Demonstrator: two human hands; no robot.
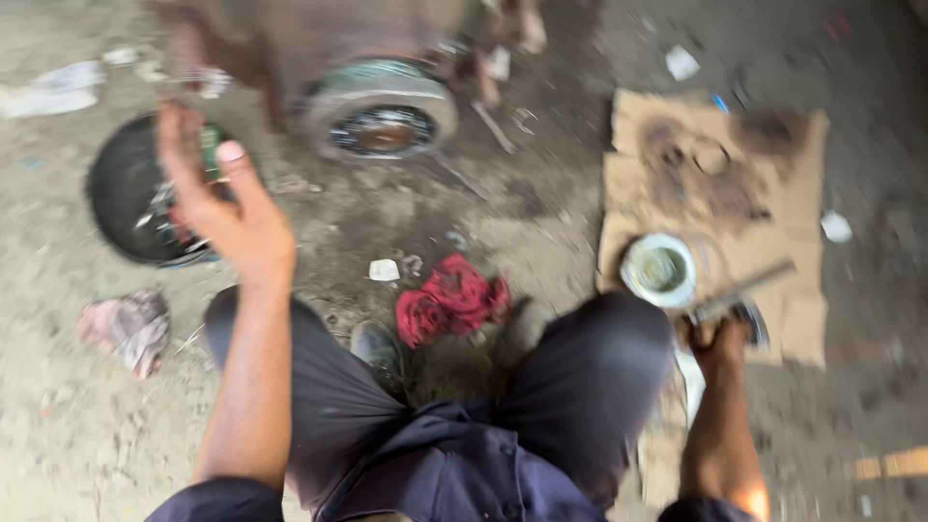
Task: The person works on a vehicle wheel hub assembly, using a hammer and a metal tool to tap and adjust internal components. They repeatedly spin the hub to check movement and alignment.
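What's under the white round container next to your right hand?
The white round container sits on a stained sheet of cardboard spread over the dirt floor. Whatever lies beneath the cardboard is covered; blur hides finer detail.

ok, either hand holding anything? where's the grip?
The right hand grips a long grey metal tool at its near end, over the brown cardboard sheet. The left hand is open, holding nothing, above the round black pan.

Bare floor between knees — red rag [451,298] (crumpled) intrudes.
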